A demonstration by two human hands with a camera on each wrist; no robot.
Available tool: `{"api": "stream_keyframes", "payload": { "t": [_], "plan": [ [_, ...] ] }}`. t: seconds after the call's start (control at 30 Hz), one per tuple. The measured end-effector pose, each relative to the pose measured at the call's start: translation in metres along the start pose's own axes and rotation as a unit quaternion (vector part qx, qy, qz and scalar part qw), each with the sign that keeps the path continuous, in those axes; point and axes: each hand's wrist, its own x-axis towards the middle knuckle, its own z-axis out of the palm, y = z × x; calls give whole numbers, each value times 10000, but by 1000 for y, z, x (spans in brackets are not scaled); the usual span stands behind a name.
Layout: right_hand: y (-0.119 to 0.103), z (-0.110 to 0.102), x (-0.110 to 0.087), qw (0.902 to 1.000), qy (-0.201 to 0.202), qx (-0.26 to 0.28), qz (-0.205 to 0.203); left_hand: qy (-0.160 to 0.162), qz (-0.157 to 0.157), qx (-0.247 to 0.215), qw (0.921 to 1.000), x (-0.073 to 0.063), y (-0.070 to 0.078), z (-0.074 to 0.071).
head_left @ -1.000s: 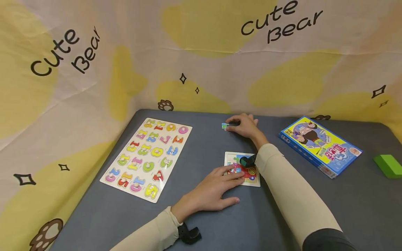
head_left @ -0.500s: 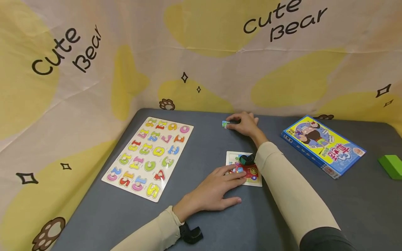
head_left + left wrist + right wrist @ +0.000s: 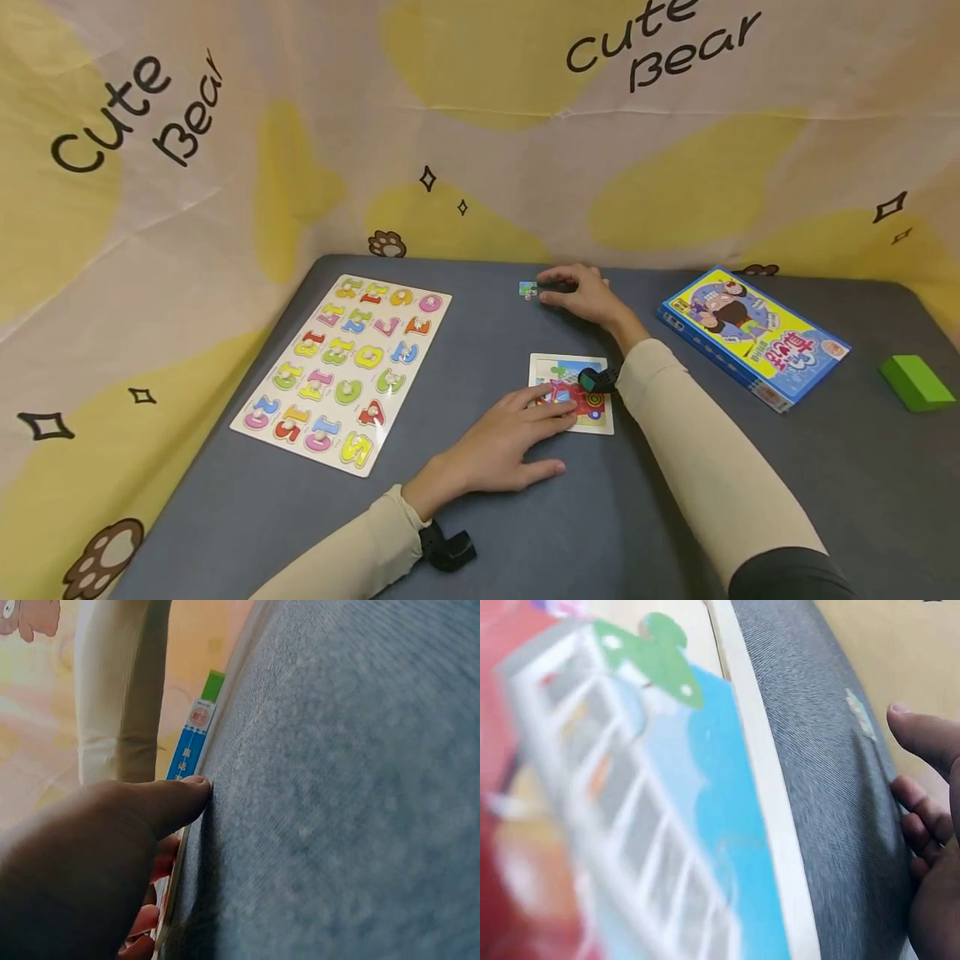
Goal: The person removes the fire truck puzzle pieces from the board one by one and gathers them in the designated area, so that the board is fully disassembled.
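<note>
"Cute Bear" is being displayed on the backdrop [image 3: 495, 150], hard-to-read Chinese characters on the box [image 3: 753, 337] at right. The puzzle board [image 3: 602, 425] is being partly hidden by the spread left hand [image 3: 510, 442]. The puzzle piece [image 3: 528, 290] is being seen near the far edge of the table [image 3: 480, 333], just left of the parted fingertips of the right hand [image 3: 585, 293]; contact cannot be told. Grey tabletop is being exposed between piece and board.

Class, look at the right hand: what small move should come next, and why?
Probably close the right hand on the small puzzle piece: the right wrist view shows a gap between them, though they are close, while the left hand rests on the puzzle.
</note>
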Motion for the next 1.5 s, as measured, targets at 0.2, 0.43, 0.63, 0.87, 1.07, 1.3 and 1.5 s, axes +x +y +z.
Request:
{"api": "stream_keyframes", "payload": {
  "t": [0.2, 0.43, 0.63, 0.87, 1.07, 1.3, 1.5],
  "plan": [
    [2, -7, -18, 9963, -557, 653, 27, -245, -148, -220, 9993, 2, -3, -8],
    [4, -15, -46, 9934, -823, 802, 66, -599, -291, -564, 9962, 4, -6, -18],
    [11, -18, -72, 9929, -739, 935, 66, -483, -349, -897, 9942, 5, -6, -25],
    [15, -16, -87, 9934, -583, 984, 66, -185, -400, -951, 9945, 4, -11, -20],
    [13, -13, -91, 9943, -410, 978, 76, 512, -999, -1333, 9847, 7, -24, -19],
    [12, -14, -95, 9947, -395, 952, 38, 865, -1747, -1887, 9625, 17, -43, -13],
    [14, -12, -100, 9949, -384, 928, 34, 671, -1761, -1763, 9661, 18, -42, -7]
  ]
}}
